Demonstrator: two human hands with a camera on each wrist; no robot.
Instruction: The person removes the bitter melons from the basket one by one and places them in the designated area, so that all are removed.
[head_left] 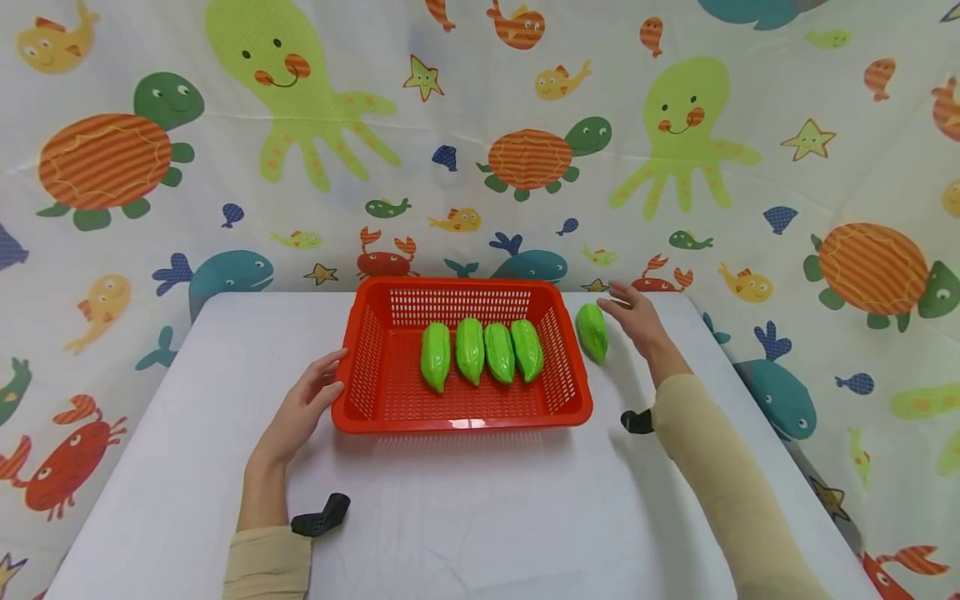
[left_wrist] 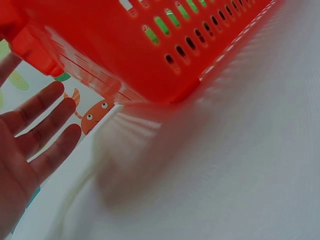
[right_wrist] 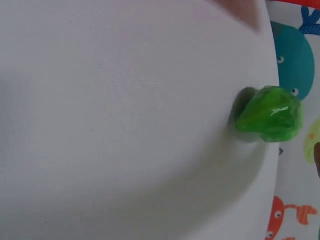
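Observation:
A red plastic basket [head_left: 465, 424] with slotted walls stands toward the far side of the table. Inside lie several shiny green, ridged toy fruits [head_left: 469, 350] with pointed ends, side by side. Another green toy fruit [head_left: 592, 332] of the same kind lies outside, just right of the basket; the right wrist view shows this fruit [right_wrist: 272, 114] end-on near the table edge. My left hand [head_left: 303, 408] is at the basket's left side, fingers spread and relaxed, fingertips right at the rim. Just right of the loose fruit, my right hand [head_left: 637, 321] hovers with loosely extended fingers, holding nothing.
The white table [head_left: 465, 517] ends close behind the basket. A curtain [head_left: 450, 125] printed with sea animals hangs behind it and along both sides. Small black devices sit at the left wrist [head_left: 321, 515] and the right wrist [head_left: 637, 422].

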